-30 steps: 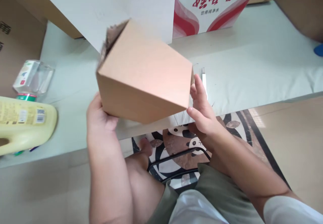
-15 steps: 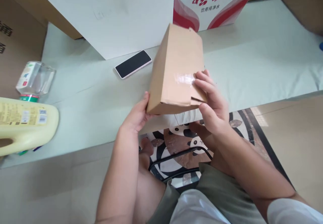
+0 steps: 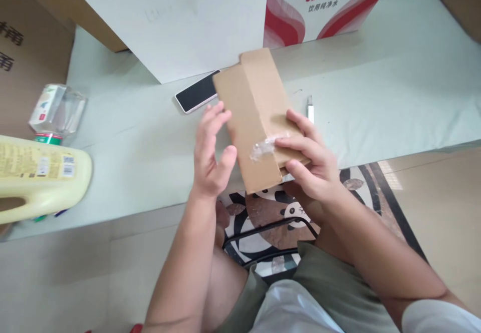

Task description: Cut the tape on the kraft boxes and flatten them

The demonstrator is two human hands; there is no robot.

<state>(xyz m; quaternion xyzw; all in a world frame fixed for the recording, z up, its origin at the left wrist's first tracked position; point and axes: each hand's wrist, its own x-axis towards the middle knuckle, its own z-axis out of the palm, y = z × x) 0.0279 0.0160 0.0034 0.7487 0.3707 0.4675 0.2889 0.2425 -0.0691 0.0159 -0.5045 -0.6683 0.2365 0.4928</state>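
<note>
A brown cardboard box (image 3: 240, 107) is tilted over the table's front edge, with a strip of clear tape (image 3: 263, 147) across its seam. My right hand (image 3: 313, 155) grips the box at its right end, thumb and fingers around a flap there. To the left of the box, my left hand (image 3: 214, 155) is open with its fingers spread, close to the cardboard but seemingly not holding it. A phone (image 3: 197, 92) lies dark behind the box, partly covered by it. Just beyond my right fingers lies a white box cutter (image 3: 310, 108), its lower part hidden by the hand.
A large white carton (image 3: 203, 22) with a red-printed side stands at the back. On the left lie a clear bottle (image 3: 69, 112) with a green cap and a pale yellow jug (image 3: 75, 178). The table's cloth (image 3: 143, 157) ends close to my knees.
The box has been turned and tipped, so its taped seam faces me. My left hand has let go and moved off its left side. The box cutter has come into sight.
</note>
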